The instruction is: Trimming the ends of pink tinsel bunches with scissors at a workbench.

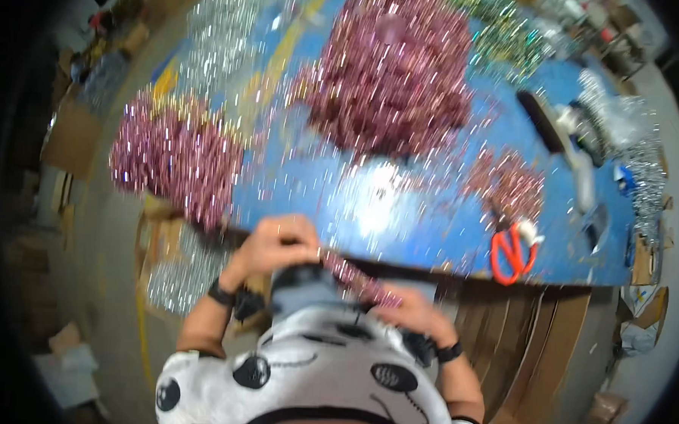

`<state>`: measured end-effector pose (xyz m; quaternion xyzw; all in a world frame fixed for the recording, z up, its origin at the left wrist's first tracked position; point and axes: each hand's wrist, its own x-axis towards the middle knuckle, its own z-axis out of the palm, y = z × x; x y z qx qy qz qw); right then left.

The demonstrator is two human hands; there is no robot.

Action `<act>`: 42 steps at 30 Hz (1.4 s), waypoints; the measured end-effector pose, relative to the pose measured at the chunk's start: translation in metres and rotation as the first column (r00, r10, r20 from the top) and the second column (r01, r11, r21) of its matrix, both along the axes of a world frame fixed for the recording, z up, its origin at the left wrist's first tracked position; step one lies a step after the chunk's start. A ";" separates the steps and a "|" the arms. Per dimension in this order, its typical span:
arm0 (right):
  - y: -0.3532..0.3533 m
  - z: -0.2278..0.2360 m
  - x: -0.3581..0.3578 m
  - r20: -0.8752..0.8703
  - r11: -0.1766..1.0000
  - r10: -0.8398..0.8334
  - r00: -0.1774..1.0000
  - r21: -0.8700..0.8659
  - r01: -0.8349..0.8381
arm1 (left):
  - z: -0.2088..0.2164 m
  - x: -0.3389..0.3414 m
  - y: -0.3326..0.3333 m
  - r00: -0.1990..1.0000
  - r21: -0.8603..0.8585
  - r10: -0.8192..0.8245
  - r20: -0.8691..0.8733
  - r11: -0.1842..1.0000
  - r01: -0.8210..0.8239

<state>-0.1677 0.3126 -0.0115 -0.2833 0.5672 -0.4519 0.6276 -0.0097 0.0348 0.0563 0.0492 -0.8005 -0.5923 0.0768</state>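
Right hand (414, 314) blurred; ends of tinsel strand (358, 280) hidden; pink, glittery length gripped by it and left hand (281, 240).

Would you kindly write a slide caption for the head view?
Left hand and right hand hold a pink tinsel strand beside a blue table bearing pink tinsel heaps.

The thin pink tinsel strand (361, 282) looked metallic, glossy and bristly, as did the large pink tinsel heap (394, 78). The broad blue counter (294, 202) was smooth and shiny; the red looped scissor handles (513, 256) resembled plastic, the brown cardboard sheets (553, 350) matt paper.
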 end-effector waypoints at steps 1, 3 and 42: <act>0.001 0.019 -0.014 -0.094 0.989 0.043 0.995 0.145 -0.029 | -0.006 -0.010 -0.006 0.996 -0.041 0.025 -0.085 0.999 -0.028; 0.013 0.031 -0.028 -0.131 0.984 -0.001 0.991 0.175 0.024 | -0.014 -0.016 0.000 0.999 -0.009 0.033 -0.002 0.999 -0.033; 0.009 0.240 -0.026 -0.318 0.326 -0.680 0.661 -0.938 -0.115 | -0.064 -0.023 -0.010 0.868 -0.573 0.355 -0.347 0.652 -0.496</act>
